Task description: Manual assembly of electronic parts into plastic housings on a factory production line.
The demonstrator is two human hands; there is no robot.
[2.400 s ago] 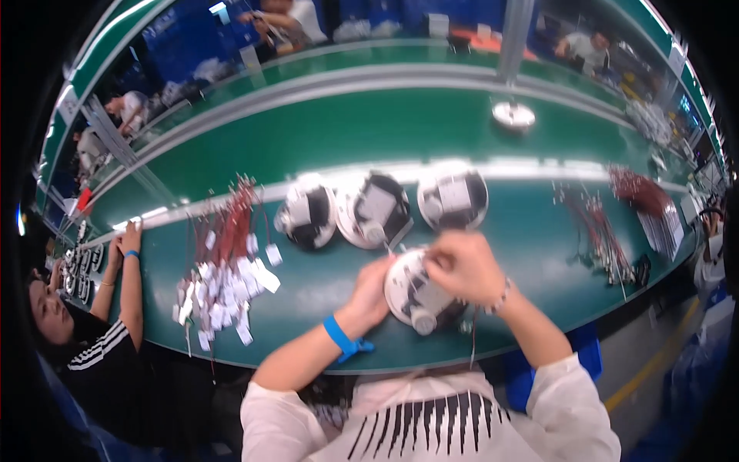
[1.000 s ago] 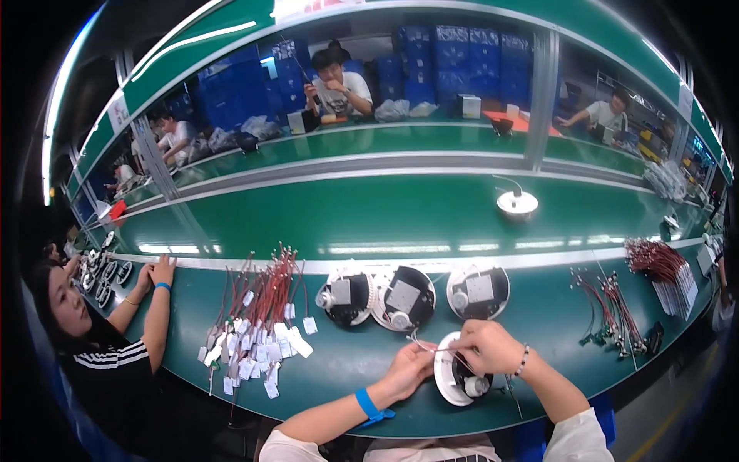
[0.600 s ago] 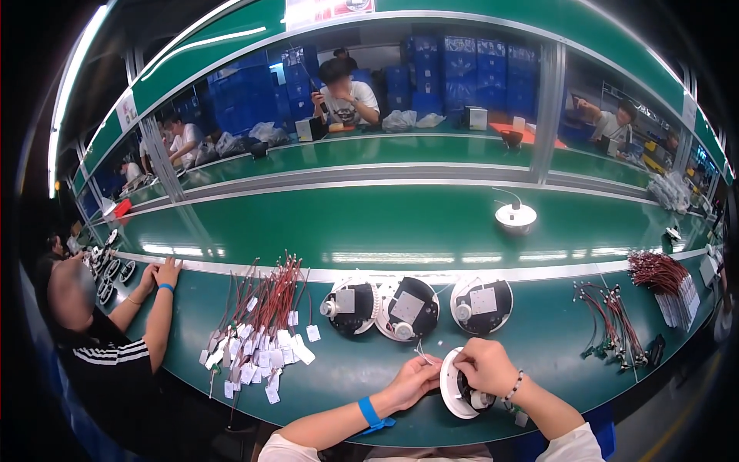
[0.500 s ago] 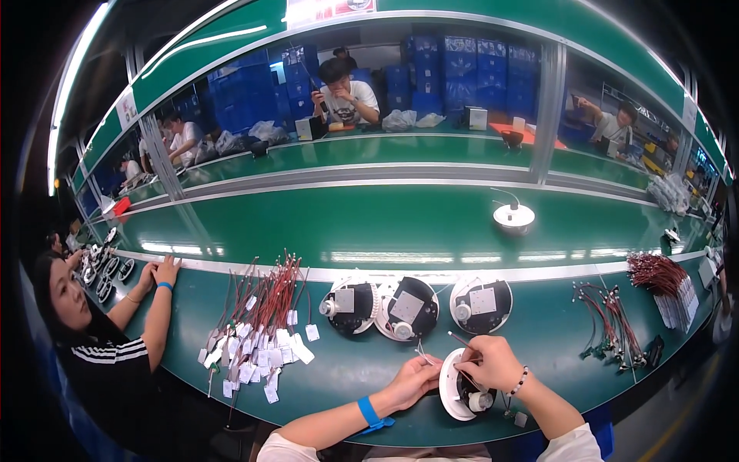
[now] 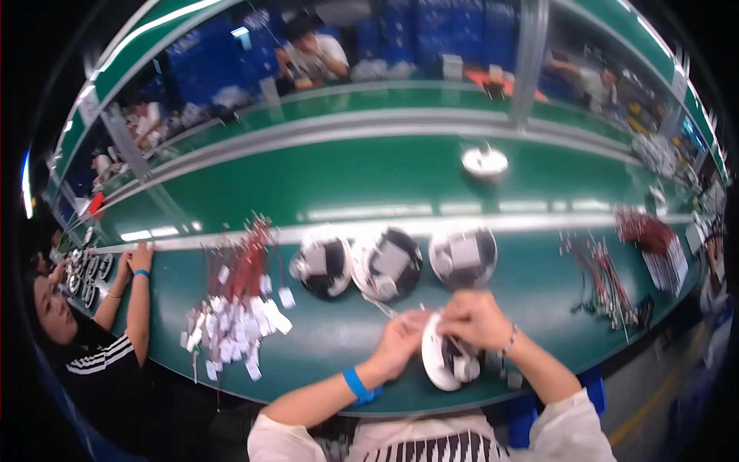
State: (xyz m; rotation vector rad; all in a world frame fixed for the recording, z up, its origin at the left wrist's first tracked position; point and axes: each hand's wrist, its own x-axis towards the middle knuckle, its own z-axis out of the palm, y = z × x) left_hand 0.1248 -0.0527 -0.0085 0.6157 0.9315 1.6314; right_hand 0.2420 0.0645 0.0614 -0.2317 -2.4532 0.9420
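Note:
A round white housing (image 5: 436,358) with a black inside is tilted on edge between my hands, near the front of the green table. My left hand (image 5: 399,346) is closed at its left rim, with thin white wires (image 5: 383,309) poking out from the fingers. My right hand (image 5: 479,322) pinches at the upper edge of the open side; blur hides what is in its fingertips. A small whitish cylindrical part (image 5: 465,368) shows inside the housing, below my right hand. Beyond my hands lie similar open housings, on the left (image 5: 325,266), middle (image 5: 394,266) and right (image 5: 463,258).
To the left lies a pile of red wires with white tags (image 5: 240,327). On the right are loose wires (image 5: 604,281) and a bundle of red wires with white pieces (image 5: 663,254). A white round unit (image 5: 485,162) stands farther back. A co-worker (image 5: 85,331) sits at the left.
The whole view has shifted, so the table and everything on it sit higher and more to the left, and the picture is blurrier. Both hands stay at the housing.

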